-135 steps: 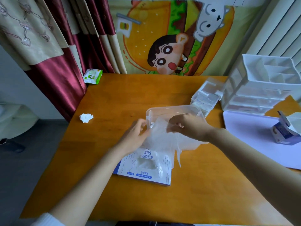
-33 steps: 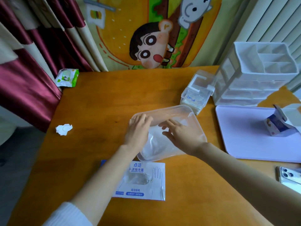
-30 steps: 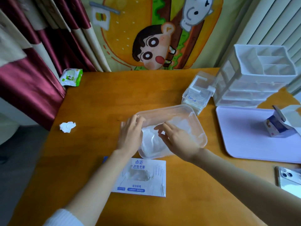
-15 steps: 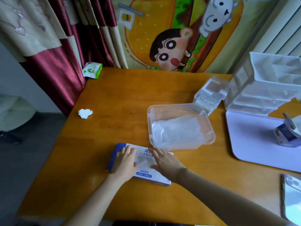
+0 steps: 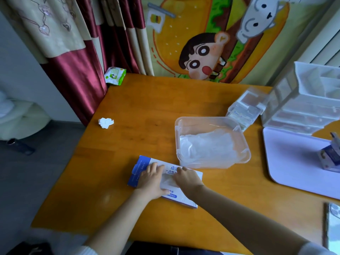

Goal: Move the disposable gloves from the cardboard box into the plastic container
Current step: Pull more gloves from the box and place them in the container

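A flat blue-and-white cardboard glove box (image 5: 185,197) lies on the wooden table near its front edge. My left hand (image 5: 151,181) rests flat on the box's left half. At the opening in the middle of the box, the fingers of my right hand (image 5: 187,178) touch the clear gloves (image 5: 166,181) showing there; whether they grip them I cannot tell. Just behind and to the right stands the clear plastic container (image 5: 244,159), open, with a heap of translucent white gloves (image 5: 207,146) inside.
A crumpled tissue (image 5: 105,122) lies at the left, a green wipes pack (image 5: 115,76) at the far left corner. Clear boxes (image 5: 245,107) and a white drawer organiser (image 5: 311,100) stand at the right, beside a white tray (image 5: 294,162) and a phone (image 5: 333,223).
Both hands left the container, where they pressed the gloves down, and came back to the cardboard box. The left now lies flat on it and the right has reached the opening.
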### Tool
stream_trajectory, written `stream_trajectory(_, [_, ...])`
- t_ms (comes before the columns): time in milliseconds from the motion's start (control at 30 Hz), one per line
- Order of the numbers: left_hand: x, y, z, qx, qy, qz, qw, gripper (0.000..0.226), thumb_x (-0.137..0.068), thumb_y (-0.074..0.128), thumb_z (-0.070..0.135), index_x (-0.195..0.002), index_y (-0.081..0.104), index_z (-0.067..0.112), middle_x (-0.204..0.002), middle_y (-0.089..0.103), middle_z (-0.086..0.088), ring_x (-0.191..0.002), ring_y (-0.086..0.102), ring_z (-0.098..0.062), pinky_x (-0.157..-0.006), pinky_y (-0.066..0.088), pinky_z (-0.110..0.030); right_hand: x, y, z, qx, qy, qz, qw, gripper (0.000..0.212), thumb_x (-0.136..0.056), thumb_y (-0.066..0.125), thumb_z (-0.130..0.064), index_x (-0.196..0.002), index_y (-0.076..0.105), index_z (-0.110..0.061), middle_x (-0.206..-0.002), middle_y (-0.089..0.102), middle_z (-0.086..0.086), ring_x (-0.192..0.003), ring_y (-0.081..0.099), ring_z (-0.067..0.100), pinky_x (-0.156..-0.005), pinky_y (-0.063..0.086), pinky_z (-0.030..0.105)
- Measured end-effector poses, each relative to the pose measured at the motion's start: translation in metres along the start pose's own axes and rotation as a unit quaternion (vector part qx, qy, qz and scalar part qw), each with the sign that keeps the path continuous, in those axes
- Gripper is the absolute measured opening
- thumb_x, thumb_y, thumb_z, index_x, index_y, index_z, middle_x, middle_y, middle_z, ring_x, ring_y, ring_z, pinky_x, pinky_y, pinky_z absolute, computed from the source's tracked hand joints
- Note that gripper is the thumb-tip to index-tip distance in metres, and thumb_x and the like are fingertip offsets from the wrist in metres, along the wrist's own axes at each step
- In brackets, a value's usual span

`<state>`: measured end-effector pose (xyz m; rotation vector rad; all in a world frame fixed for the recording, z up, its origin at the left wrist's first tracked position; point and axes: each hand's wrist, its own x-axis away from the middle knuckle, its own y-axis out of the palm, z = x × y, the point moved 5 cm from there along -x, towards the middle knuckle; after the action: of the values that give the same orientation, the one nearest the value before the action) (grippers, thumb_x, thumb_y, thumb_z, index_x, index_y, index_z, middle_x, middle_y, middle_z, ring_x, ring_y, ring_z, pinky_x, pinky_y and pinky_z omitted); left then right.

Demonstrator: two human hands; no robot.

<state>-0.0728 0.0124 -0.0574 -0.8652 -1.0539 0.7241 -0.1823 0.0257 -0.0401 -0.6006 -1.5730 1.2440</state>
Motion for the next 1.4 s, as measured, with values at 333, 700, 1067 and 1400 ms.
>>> stream_trajectory(333, [0.0,-0.001,0.004,-0.004,-0.014,0.002,1.0,0.085,-0.084,0.065,0.049,-0.149,0.017,0.024,-0.153,0.016,-0.003,-0.141,0.019,-0.024,-0.111,0.028,-0.034,0.002,-0.002,-0.008,0.015,-0.053,0.034,0.998,0.04,-0.095,0.045,-0.003,-0.135,0.041,-0.004,-0.133,0.043,0.016,-0.119,0.042,0.03,-0.093,0.038,0.036])
stream_trajectory(700, [0.003,-0.003,0.005,-0.004,-0.024,-0.006,1.0,0.085,-0.084,0.066,0.048,-0.149,0.017,0.024,-0.153,0.017,-0.004,-0.142,0.019,-0.025,-0.111,0.028,-0.035,-0.005,-0.007,-0.006,0.007,-0.059,0.033,0.998,0.029,-0.098,0.045,-0.011,-0.127,0.049,-0.005,-0.121,0.052,0.013,-0.099,0.059,0.03,-0.067,0.033,0.03])
stream_trajectory(1067, [0.002,-0.002,0.005,-0.016,-0.03,-0.012,0.999,0.084,-0.084,0.066,0.048,-0.148,0.016,0.023,-0.154,0.015,-0.006,-0.143,0.017,-0.027,-0.112,0.027,-0.036,0.01,-0.018,0.008,-0.166,-0.024,0.131,0.977,0.027,-0.101,0.041,-0.025,-0.125,0.045,-0.013,-0.122,0.052,0.005,-0.086,0.053,0.022,-0.065,0.036,0.026])
stream_trajectory(1400, [0.001,-0.001,0.001,0.007,-0.029,-0.007,1.0,0.085,-0.082,0.068,0.049,-0.147,0.019,0.025,-0.151,0.02,-0.002,-0.14,0.021,-0.024,-0.111,0.028,-0.037,0.001,-0.017,0.008,-0.17,0.01,0.086,0.982,0.026,-0.097,0.045,-0.008,-0.119,0.059,-0.012,-0.117,0.064,0.006,-0.101,0.061,0.026,-0.072,0.039,0.025])
